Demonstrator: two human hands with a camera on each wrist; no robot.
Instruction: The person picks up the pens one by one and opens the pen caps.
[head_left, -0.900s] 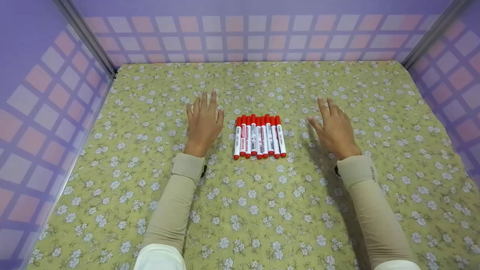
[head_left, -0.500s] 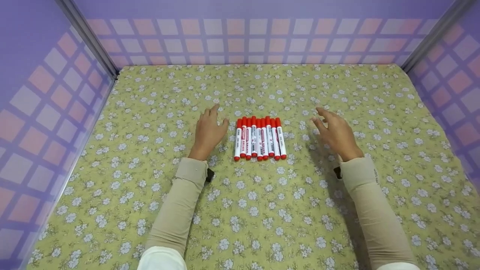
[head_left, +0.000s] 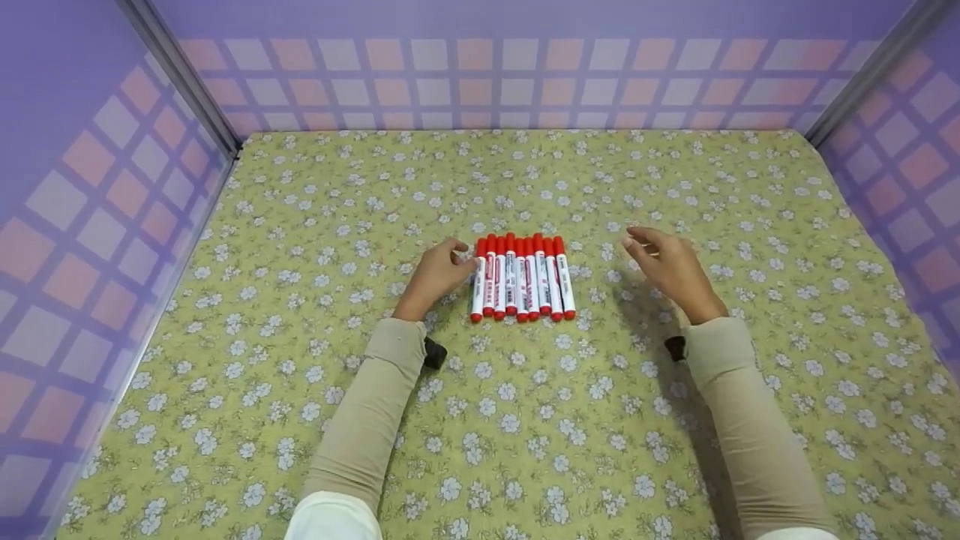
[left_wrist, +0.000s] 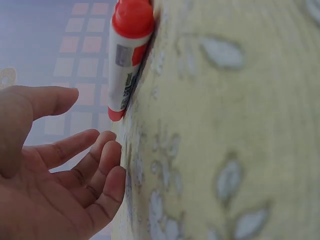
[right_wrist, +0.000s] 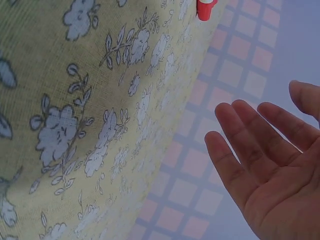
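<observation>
- Markers (head_left: 522, 281), nine, red-capped: lying side by side on the flower-print cloth (head_left: 517, 420), between your hands.
- Left grip (head_left: 437, 274): just beside the leftmost marker (head_left: 478, 289); moderate gap between thumb and fingers, nothing held.
- Right grip (head_left: 670, 270): well apart from the row, relaxed, nothing held.
- Step, as judged: your left-hand approach; the next move likely calls for a pinch on that marker's body.

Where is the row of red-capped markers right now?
In the head view, the row of markers lies on the floral cloth near the centre, between the left hand and the right hand, closer to the left.
</observation>
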